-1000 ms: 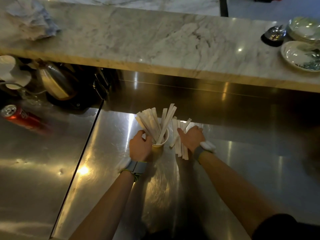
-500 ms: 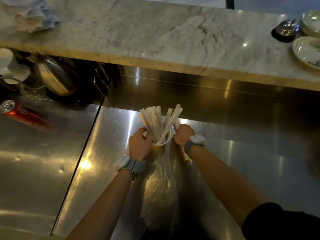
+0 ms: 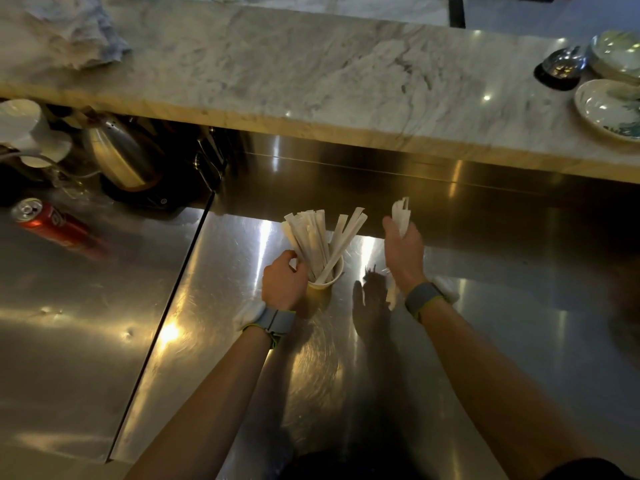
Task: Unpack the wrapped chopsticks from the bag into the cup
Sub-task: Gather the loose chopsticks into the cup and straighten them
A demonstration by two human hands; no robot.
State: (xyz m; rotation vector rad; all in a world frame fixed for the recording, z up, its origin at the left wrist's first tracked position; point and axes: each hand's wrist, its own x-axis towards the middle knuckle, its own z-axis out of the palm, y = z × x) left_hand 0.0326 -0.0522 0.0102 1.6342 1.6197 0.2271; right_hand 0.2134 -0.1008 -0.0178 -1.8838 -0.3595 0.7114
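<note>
Since half a second ago the right hand point(image 3: 401, 251) is raised beside the cup point(image 3: 325, 282), closed on light, stiff, slippery wrapped chopsticks point(image 3: 401, 216), best gripped mid-length, while the left hand point(image 3: 282, 280) is wrapped around the cup.

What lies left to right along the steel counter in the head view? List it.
Red can → left hand → cup of wrapped chopsticks → right hand holding more wrapped chopsticks.
</note>
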